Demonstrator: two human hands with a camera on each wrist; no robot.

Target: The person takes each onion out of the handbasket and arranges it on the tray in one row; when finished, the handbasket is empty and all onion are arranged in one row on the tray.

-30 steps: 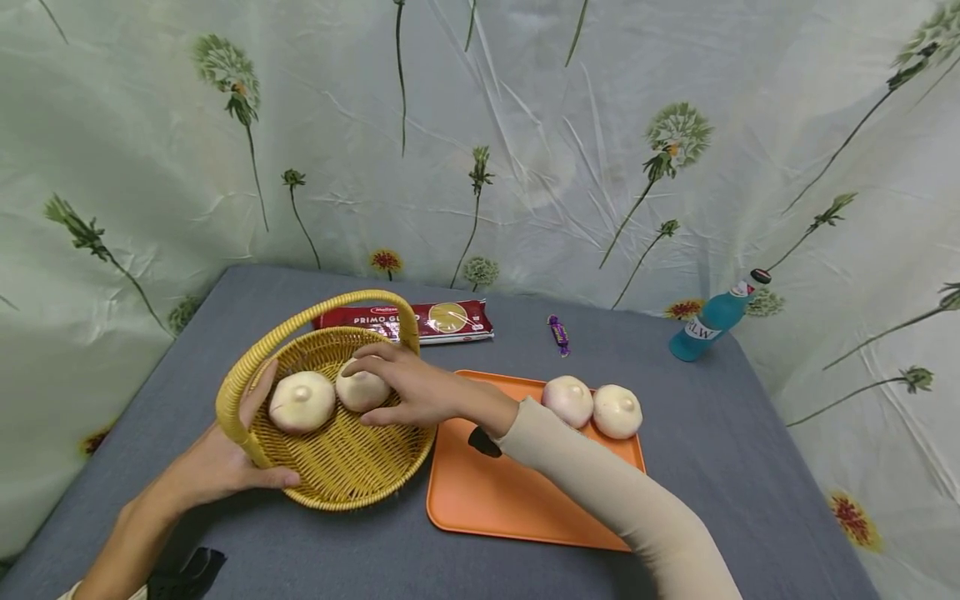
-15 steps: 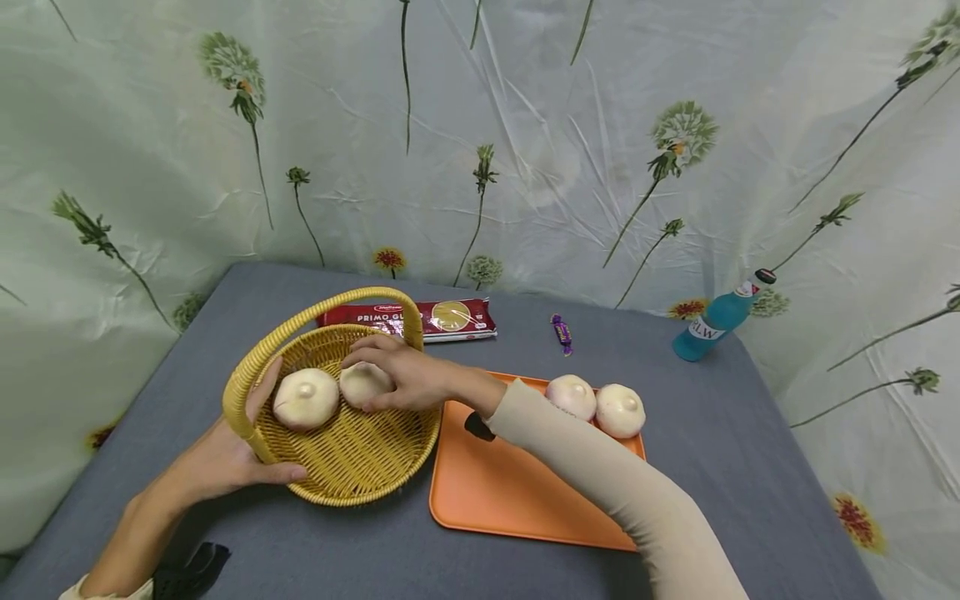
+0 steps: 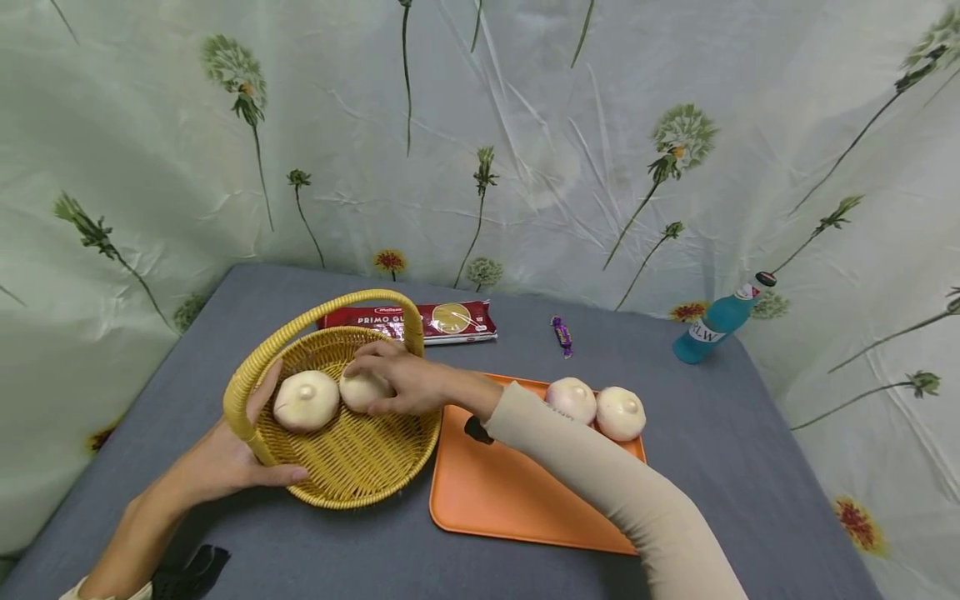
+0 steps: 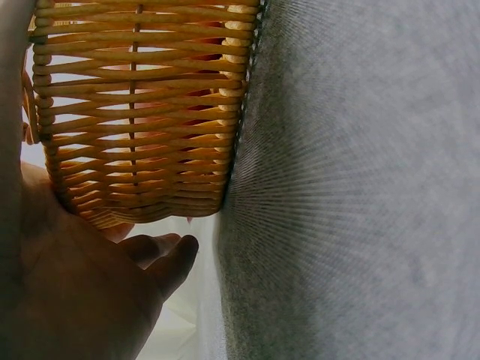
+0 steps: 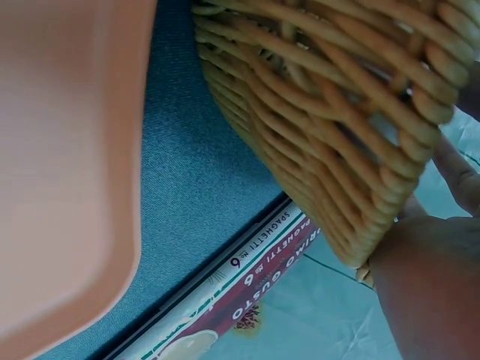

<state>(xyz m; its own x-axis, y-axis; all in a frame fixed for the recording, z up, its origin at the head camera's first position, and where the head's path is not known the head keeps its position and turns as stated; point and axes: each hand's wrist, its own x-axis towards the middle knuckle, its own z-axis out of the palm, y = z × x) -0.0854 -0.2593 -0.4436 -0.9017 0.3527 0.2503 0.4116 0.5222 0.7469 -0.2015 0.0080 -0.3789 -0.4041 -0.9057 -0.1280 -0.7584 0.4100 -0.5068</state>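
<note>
A yellow wicker basket [image 3: 348, 458] with an arched handle stands on the table, left of the middle in the head view. My left hand [image 3: 213, 462] holds its left side, thumb along the near rim. In the left wrist view the fingers [image 4: 176, 262] lie against the outside of the woven wall. Two white onions rest inside the basket. Over the rim reaches my right hand [image 3: 408, 382], its fingers and thumb round the right onion [image 3: 362, 392] and partly covering it. The left onion [image 3: 306, 401] sits close beside it, untouched.
Right of the basket lies an orange tray [image 3: 517, 504] bearing two more onions [image 3: 596, 404]. A red spaghetti pack [image 3: 457, 321] lies behind the basket. Farther right are a purple-wrapped candy [image 3: 562, 335] and a blue bottle [image 3: 716, 325] near the table's back right corner.
My right hand has lowered onto the right onion, and its spread fingers have closed round it. The left hand and basket have stayed in place; the whole head view shifted slightly.
</note>
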